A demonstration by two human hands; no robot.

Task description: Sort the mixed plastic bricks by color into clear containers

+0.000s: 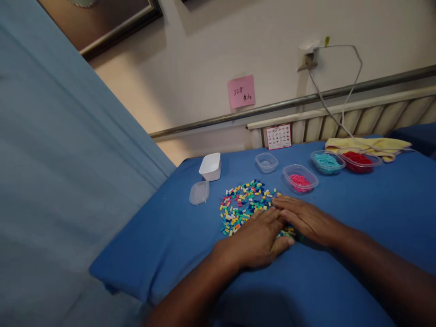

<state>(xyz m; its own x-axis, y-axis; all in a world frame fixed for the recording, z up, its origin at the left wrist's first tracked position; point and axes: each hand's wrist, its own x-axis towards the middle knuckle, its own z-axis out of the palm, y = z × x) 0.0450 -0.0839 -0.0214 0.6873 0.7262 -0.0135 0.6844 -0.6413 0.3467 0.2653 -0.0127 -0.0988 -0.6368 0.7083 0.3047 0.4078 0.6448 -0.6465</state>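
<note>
Many small coloured plastic blocks lie spread in a loose patch on the blue-covered table. My left hand rests palm down over the near side of the patch, fingers stretched out and thumb apart. At the patch's right edge my right hand lies with its fingers extended, their tips meeting those of the left. Some blocks show in the gap between the two hands; those under the palms are hidden. Neither hand grips anything that I can see.
Behind the blocks stand a white tub, a clear lid and a clear container. Tubs of pink pieces, turquoise pieces and red pieces are at right, near a yellow cloth. A cable hangs from the wall.
</note>
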